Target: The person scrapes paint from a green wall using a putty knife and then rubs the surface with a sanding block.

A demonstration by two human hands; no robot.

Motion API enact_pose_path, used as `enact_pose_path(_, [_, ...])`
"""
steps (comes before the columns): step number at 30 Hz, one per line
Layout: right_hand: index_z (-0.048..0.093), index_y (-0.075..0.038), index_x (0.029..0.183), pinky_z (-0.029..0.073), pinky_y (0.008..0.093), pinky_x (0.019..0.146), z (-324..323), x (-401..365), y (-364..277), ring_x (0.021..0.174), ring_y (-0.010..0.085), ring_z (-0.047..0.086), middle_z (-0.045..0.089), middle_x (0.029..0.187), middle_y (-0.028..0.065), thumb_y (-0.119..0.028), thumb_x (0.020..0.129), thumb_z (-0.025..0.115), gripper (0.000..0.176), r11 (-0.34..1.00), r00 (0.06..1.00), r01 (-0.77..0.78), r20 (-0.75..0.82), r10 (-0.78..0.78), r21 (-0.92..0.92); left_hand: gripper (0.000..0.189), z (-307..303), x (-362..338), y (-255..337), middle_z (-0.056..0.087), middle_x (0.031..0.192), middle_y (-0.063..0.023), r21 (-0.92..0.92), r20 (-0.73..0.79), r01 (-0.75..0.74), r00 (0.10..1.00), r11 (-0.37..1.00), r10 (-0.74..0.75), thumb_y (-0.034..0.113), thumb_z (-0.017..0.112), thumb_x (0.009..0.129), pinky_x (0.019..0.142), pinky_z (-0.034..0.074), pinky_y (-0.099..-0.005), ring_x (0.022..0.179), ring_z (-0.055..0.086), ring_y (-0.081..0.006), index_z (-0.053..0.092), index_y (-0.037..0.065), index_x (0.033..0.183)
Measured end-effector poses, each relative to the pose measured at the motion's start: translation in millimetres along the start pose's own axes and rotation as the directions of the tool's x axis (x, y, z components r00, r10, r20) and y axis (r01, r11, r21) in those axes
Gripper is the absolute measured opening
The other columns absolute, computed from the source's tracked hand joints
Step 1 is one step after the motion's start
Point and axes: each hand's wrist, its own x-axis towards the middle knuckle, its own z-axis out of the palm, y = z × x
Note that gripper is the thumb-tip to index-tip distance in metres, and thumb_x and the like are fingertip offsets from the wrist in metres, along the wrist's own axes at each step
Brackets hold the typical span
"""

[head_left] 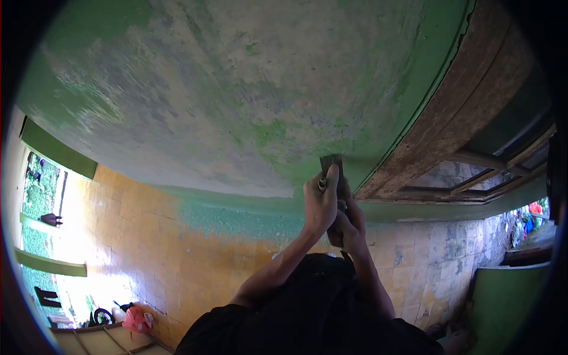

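A flat-bladed scraper is pressed with its edge against the wall, whose green paint is worn away in broad greyish patches. My left hand is closed round the scraper close to the blade, with the thumb stretched up along it. Just below and to the right, my right hand is wrapped round the lower part of the tool. Most of the handle is hidden by my fingers. Green paint still shows around the blade.
A worn wooden window frame runs along the right of the wall. Below lies a yellowish tiled floor, with turquoise green staining by the wall base. A pink-red bag is at lower left, and a green panel stands at lower right.
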Motion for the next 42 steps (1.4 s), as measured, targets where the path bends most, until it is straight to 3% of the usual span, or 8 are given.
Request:
enact_pose_path(10, [0.024,-0.003,0.158,0.033,0.0205,0.041,4,2,-4,0.048,0.003,0.042,0.05,0.075,-0.0018,-0.005,0.099,0.05,0.064,0.995,0.998,0.055,-0.016,-0.057,-0.086,0.046,2,4,-2,0.061,0.063,-0.0045,-0.096,0.035,0.01,0.999,0.995,-0.007,0.034,0.051,0.106,0.053,0.046,-0.0271,0.057,0.058,-0.01,0.06,-0.001,0.077])
enact_pose_path(13, [0.025,-0.003,0.157,0.033,0.0207,0.042,3,5,-13,0.049,0.0029,0.042,0.052,0.078,-0.0007,-0.004,0.098,0.05,0.064,0.99,0.995,0.095,-0.001,-0.096,-0.101,0.046,4,14,13,0.061,0.064,-0.0049,0.002,0.055,-0.064,0.996,0.998,0.064,0.035,0.051,0.106,0.053,0.047,-0.0275,0.057,0.059,-0.0107,0.059,-0.001,0.078])
enact_pose_path(20, [0.029,-0.002,0.156,0.033,0.0204,0.041,7,-13,-10,0.049,0.0028,0.044,0.052,0.075,-0.002,-0.004,0.098,0.05,0.062,0.996,0.996,0.045,-0.067,-0.05,-0.072,0.046,10,-2,2,0.059,0.063,-0.0049,-0.142,0.071,0.089,0.994,0.986,-0.08,0.033,0.05,0.106,0.054,0.048,-0.0288,0.057,0.059,-0.0124,0.057,0.001,0.075])
enact_pose_path(26, [0.033,0.0,0.153,0.035,0.0198,0.042,2,-15,-1,0.05,0.0019,0.045,0.054,0.075,-0.0021,-0.002,0.098,0.048,0.057,0.982,0.987,0.091,-0.118,-0.112,-0.167,0.048,8,-2,-2,0.061,0.062,-0.0064,-0.12,0.179,0.036,0.984,0.992,-0.014,0.037,0.051,0.106,0.056,0.053,-0.0317,0.058,0.064,-0.0166,0.058,0.0,0.076])
enact_pose_path(32, [0.033,0.0,0.153,0.034,0.0191,0.042,9,-9,-14,0.049,0.0014,0.044,0.054,0.075,-0.0016,-0.001,0.099,0.048,0.056,0.962,0.971,0.162,-0.138,-0.196,-0.222,0.05,17,6,13,0.061,0.063,-0.0067,-0.117,0.205,0.064,0.978,0.991,-0.039,0.039,0.049,0.106,0.055,0.052,-0.0313,0.057,0.063,-0.0154,0.057,0.001,0.075])
enact_pose_path(35, [0.032,0.0,0.153,0.033,0.0193,0.041,7,-16,-21,0.048,0.0015,0.043,0.054,0.075,-0.0014,-0.001,0.099,0.048,0.056,0.97,0.967,0.151,-0.178,-0.185,-0.188,0.05,27,11,21,0.062,0.063,-0.0068,-0.022,0.24,0.007,0.971,1.0,-0.002,0.04,0.049,0.106,0.054,0.052,-0.0305,0.057,0.063,-0.0153,0.057,0.001,0.075])
enact_pose_path(42, [0.03,-0.002,0.155,0.032,0.0201,0.04,2,-7,-46,0.046,0.0018,0.042,0.053,0.074,-0.0013,0.0,0.097,0.047,0.06,0.942,0.968,0.164,-0.136,-0.211,-0.292,0.049,39,10,15,0.061,0.064,-0.005,-0.136,0.19,-0.002,0.981,0.991,0.028,0.04,0.051,0.106,0.054,0.05,-0.0288,0.059,0.062,-0.0134,0.057,0.001,0.076])
